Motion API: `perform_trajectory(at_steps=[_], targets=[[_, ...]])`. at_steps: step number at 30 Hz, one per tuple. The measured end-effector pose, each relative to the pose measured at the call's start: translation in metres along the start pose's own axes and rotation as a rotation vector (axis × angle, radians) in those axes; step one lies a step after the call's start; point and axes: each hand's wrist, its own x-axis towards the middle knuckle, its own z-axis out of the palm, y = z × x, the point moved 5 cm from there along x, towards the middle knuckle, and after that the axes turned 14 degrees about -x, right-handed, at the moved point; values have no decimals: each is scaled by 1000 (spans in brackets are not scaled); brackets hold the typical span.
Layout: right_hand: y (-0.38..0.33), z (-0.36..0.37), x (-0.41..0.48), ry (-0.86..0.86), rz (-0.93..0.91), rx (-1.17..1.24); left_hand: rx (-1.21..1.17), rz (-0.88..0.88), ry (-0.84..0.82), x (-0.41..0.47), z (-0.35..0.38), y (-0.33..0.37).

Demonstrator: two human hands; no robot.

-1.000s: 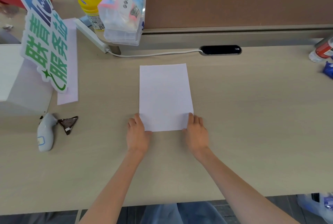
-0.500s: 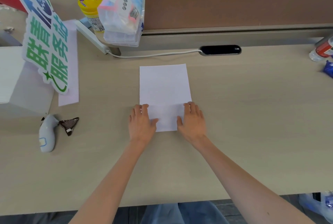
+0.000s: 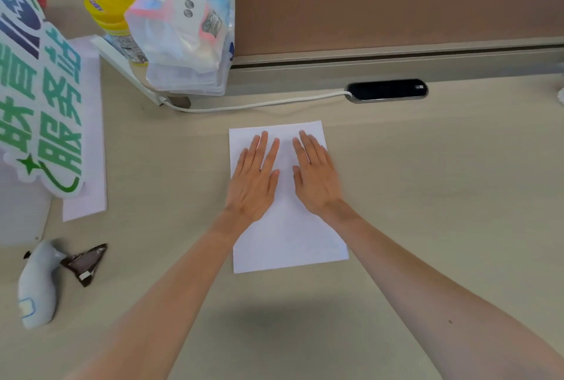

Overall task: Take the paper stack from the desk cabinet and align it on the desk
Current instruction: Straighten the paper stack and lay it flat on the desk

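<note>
On the bench [image 3: 427,196], mid-surface and just short of the cable port [image 3: 386,90]: one paper stack [image 3: 290,236], lying flat, edges looking squared. Both palms down on its far half, left hand [image 3: 254,179] and right hand [image 3: 314,178] side by side, fingers [image 3: 264,147] spread flat and pinching nothing.

Likely trouble from here: uneven pressure while sliding, fanning the top sheets off the lower ones; a sideways push skewing the whole stack; damp palms lifting the top sheet on release. No risk of collision nearby, with bare bench all around.

Counted: two hands, one paper stack, one green-lettered sign [image 3: 39,104], one yellow-lidded jar [image 3: 111,13], one plastic bag [image 3: 186,22] atop a clear box, one white cable [image 3: 256,104], one loose sheet [image 3: 88,166] under the sign, one dark wrapper [image 3: 85,263], one pale handheld gadget [image 3: 38,285].
</note>
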Motion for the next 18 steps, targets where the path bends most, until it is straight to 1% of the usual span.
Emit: perform_trajectory(at_steps=[4,9,18], targets=[[4,15,24,-40,-43,-57,55,10,-4,16,12,-14],[4,37,28,-80,-71,-66,57,-69,-13,14,26,-24],[8,41,26,-47,-61,-71,113,-136,-28,14,26,-25]])
